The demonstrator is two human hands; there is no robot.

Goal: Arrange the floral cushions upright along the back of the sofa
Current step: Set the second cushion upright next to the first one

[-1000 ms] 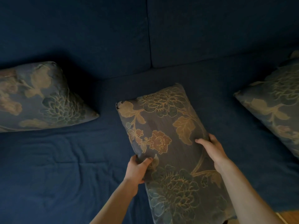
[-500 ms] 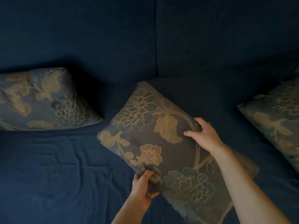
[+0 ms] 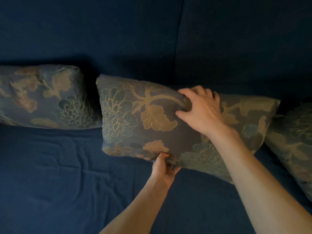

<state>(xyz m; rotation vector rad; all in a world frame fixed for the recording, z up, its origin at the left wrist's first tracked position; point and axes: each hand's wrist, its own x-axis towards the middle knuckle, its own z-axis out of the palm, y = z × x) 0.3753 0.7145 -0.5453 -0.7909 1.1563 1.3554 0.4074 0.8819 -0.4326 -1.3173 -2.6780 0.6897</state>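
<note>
Three grey-blue floral cushions lie on a dark blue sofa. The middle cushion (image 3: 135,119) stands lengthwise against the sofa back (image 3: 118,39), slightly tilted. My right hand (image 3: 200,108) grips its upper edge from above. My left hand (image 3: 163,168) pinches its lower edge against the seat. The left cushion (image 3: 42,98) leans on the sofa back, close beside the middle one with a narrow gap. The right cushion (image 3: 293,142) lies slanted at the right edge, partly cut off, touching the middle cushion's right end.
The wrinkled blue seat (image 3: 59,183) spreads out in front of the cushions. A vertical seam (image 3: 179,39) divides the sofa back into two panels.
The middle cushion has turned from pointing toward me to lying lengthwise against the sofa back. Both hands kept hold and moved back with it, and the view has moved closer.
</note>
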